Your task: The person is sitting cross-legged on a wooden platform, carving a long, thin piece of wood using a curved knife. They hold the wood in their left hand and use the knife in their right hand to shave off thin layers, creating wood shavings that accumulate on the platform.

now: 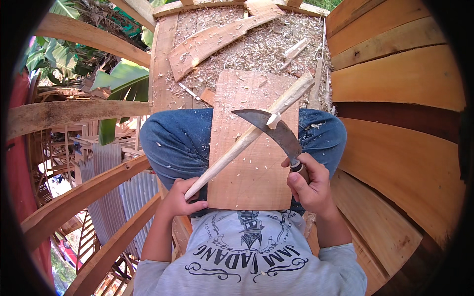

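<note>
My left hand [186, 198] is closed round the near end of a pale, peeled wooden stick [229, 153]. The stick slants away to the upper right across a flat wooden board [252, 182] that rests over my lap. In my right hand [311, 183] is the dark handle of a sickle [276, 133]. Its curved blade crosses over the stick, and the tip points left. A curled wood shaving [273, 120] sits where the blade meets the stick. Small pale chips lie scattered on the board.
Shavings [261, 54] cover the plank floor ahead, where a long wooden offcut [217, 42] lies. Wooden slats [395, 79] wall the right side. Open rails [79, 116] run along the left, with banana leaves [121, 84] and corrugated metal sheets [106, 170] beyond. My jeans-clad knees flank the board.
</note>
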`<state>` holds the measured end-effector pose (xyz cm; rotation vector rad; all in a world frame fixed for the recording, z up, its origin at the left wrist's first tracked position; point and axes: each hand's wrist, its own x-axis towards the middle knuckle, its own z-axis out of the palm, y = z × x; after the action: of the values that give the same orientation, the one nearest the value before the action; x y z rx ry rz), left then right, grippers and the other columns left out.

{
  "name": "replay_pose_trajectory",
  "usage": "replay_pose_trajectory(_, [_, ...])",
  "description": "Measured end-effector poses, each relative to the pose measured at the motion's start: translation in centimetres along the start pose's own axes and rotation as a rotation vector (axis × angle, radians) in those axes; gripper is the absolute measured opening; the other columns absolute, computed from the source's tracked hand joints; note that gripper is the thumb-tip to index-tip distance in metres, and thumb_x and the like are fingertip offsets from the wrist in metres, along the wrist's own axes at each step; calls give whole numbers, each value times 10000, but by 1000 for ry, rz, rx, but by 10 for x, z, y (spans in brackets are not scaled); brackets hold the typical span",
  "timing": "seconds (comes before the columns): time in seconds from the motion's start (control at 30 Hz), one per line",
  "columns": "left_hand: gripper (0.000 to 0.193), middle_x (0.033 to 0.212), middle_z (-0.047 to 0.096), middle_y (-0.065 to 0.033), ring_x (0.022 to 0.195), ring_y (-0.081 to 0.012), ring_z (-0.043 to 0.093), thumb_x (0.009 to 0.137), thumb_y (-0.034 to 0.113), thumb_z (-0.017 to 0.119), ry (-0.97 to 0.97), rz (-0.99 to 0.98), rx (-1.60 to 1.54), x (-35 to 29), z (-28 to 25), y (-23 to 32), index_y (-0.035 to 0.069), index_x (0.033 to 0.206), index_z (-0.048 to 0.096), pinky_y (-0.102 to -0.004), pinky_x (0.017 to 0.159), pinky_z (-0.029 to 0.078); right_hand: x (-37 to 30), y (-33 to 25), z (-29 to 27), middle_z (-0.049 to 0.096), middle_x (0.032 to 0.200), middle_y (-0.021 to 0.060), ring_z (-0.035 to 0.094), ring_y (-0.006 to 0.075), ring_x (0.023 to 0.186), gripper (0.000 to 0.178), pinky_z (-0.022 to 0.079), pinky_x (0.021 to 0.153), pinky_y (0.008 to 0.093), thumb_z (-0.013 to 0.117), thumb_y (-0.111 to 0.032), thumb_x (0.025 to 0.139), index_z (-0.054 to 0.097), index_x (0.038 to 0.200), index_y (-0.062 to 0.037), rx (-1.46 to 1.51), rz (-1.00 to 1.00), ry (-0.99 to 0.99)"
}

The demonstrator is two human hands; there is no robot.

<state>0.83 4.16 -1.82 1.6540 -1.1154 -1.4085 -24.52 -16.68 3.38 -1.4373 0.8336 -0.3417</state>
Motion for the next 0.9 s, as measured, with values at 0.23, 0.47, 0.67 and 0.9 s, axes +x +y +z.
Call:
replay_pose_trajectory(0.23, [503, 508, 387, 10, 429, -85, 362, 641, 273, 785, -3, -17, 8, 1, -1, 3, -24, 1013, 620, -243, 430, 288, -1, 5, 21, 566, 607, 71, 525, 111, 492, 256, 412, 487, 248, 663, -87, 822, 587, 1049, 7, -231, -184, -25])
replay_pose_trajectory(0.47, [523, 505, 395, 6, 428, -88, 370, 641, 302, 782, 15, -24, -8, 0, 1, 5, -19, 1019, 617, -246, 430, 292, 6, -5, -10, 548, 586, 7, 480, 63, 532, 200, 385, 505, 236, 645, -87, 837, 606, 1010, 5, -22, 12, -91])
replay_pose_trajectory(0.67, [521, 515, 401, 2, 435, -88, 376, 634, 292, 786, -19, -19, -7, 0, -3, -2, -14, 1022, 621, -244, 431, 295, 4, -11, -1, 557, 679, -9, 460, 30, 603, 153, 360, 539, 203, 619, -92, 856, 591, 968, 8, 143, 73, -16])
replay_pose_trajectory(0.9, [536, 516, 404, 6, 433, -84, 376, 633, 289, 785, 1, -25, -9, -2, -1, -1, -17, 1040, 620, -243, 429, 299, 6, -17, -3, 585, 637, 50, 538, 98, 539, 184, 409, 522, 235, 637, -115, 844, 592, 975, 5, -30, 104, -58])
